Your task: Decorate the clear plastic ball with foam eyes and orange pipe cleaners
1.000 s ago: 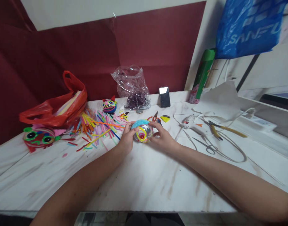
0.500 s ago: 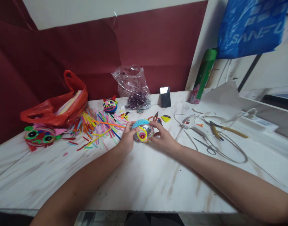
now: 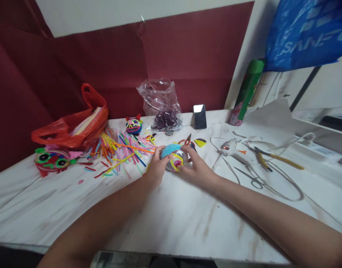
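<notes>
Decorated ball point(image 3: 174, 160) clasped by left hand point(image 3: 155, 170) and right hand point(image 3: 198, 168) — marbled table point(image 3: 171, 219), maroon wall point(image 3: 187, 56).

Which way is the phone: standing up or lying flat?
Standing up: the phone rests on its lower edge, propped against the red wall.

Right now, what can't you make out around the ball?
Head view, decorated ball: underside and sides covered by the left hand and right hand.
Head view, blue bag: cut off by the top and right edges.
Head view, clear plastic bag: dark purple contents too small to identify.
Head view, red bag: folds hide most of its contents.
</notes>
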Demonstrator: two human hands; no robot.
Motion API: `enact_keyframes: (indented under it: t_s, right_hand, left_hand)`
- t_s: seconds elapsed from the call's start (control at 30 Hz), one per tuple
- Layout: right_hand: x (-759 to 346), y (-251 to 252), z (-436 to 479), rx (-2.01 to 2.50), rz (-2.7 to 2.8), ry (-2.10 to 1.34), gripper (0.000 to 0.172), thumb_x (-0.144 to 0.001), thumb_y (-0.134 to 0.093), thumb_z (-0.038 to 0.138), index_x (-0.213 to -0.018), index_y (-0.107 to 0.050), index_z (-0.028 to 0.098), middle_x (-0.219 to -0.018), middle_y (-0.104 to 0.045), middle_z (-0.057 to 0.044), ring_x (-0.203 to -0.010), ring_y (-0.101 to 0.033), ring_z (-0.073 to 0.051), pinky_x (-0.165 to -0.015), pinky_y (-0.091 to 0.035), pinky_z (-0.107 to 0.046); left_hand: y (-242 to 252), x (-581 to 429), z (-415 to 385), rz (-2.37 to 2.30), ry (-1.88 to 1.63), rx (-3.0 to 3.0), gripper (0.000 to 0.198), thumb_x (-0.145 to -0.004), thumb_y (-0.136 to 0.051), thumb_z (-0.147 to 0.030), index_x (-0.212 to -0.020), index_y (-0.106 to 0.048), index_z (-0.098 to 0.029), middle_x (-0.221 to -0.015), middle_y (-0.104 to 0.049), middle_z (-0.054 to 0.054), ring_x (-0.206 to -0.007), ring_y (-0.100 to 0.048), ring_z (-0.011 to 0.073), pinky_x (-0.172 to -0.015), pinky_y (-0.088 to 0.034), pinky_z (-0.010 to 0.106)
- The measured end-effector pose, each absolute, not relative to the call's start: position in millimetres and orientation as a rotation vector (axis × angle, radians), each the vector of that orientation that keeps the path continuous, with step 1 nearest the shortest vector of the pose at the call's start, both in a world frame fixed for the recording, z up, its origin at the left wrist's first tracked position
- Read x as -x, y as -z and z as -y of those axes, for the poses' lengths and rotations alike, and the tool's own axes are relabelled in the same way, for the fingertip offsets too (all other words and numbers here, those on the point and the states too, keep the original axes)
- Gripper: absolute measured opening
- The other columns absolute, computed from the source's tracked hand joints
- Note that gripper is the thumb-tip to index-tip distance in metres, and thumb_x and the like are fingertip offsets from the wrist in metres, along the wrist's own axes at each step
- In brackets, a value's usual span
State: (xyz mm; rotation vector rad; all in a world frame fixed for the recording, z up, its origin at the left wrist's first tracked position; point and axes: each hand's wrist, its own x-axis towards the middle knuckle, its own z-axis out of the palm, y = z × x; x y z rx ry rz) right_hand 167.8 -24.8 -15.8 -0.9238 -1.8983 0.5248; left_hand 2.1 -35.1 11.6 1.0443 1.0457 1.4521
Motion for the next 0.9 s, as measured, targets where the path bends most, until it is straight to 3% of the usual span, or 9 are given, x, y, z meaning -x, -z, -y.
enact_keyframes:
  t_s: [0.23, 0.5, 0.63, 0.9]
  right_hand:
    - [-171.2, 15.1, 22.7, 0.895, 1.946, -0.543, 0.058, -0.077, -0.065, 0.031, -0.13, -0.043, 0.025, -0.138, -0.049, -0.013, -0.125, -0.048, -0.03, -0.098, -0.045, -0.049]
    - [-172.0, 14.2, 22.1, 0.889, 1.958, -0.573, 0.059, -0.076, -0.066, 0.03, -0.132, -0.045, 0.026, -0.142, -0.046, -0.013, -0.13, -0.044, -0.032, -0.099, -0.044, -0.052]
    - [-172.1, 13.8, 20.6, 0.917, 1.957, -0.556, 0.062, -0.075, -0.067, 0.03, -0.132, -0.046, 0.027, -0.144, -0.044, -0.013, -0.136, -0.037, -0.033, -0.1, -0.044, -0.053]
    - [-168.7, 6.1, 23.4, 0.952, 1.886, -0.749, 0.07, -0.071, -0.069, 0.03, -0.136, -0.043, 0.023, -0.143, -0.046, -0.013, -0.128, -0.047, -0.029, -0.099, -0.045, -0.046]
  left_hand:
    - [-22.1, 12.1, 28.6, -1.032, -1.299, -1.16, 0.037, -0.061, -0.072, -0.016, -0.093, -0.055, -0.022, -0.081, -0.06, -0.002, -0.075, -0.058, 0.0142, -0.064, -0.044, 0.023]
    - [-17.3, 21.9, 19.9, -0.978, -1.232, -1.361, 0.038, -0.064, -0.073, -0.018, -0.096, -0.054, -0.022, -0.091, -0.059, 0.0, -0.086, -0.057, 0.0157, -0.073, -0.043, 0.024]
    - [-20.4, 19.1, 21.1, -1.051, -1.248, -1.284, 0.049, -0.062, -0.075, -0.018, -0.104, -0.053, -0.024, -0.099, -0.059, 0.002, -0.086, -0.059, 0.0169, -0.072, -0.044, 0.026]
    - [-17.5, 12.2, 23.0, -1.066, -1.288, -1.264, 0.041, -0.064, -0.072, -0.024, -0.1, -0.054, -0.023, -0.087, -0.06, -0.001, -0.08, -0.058, 0.0158, -0.068, -0.045, 0.025]
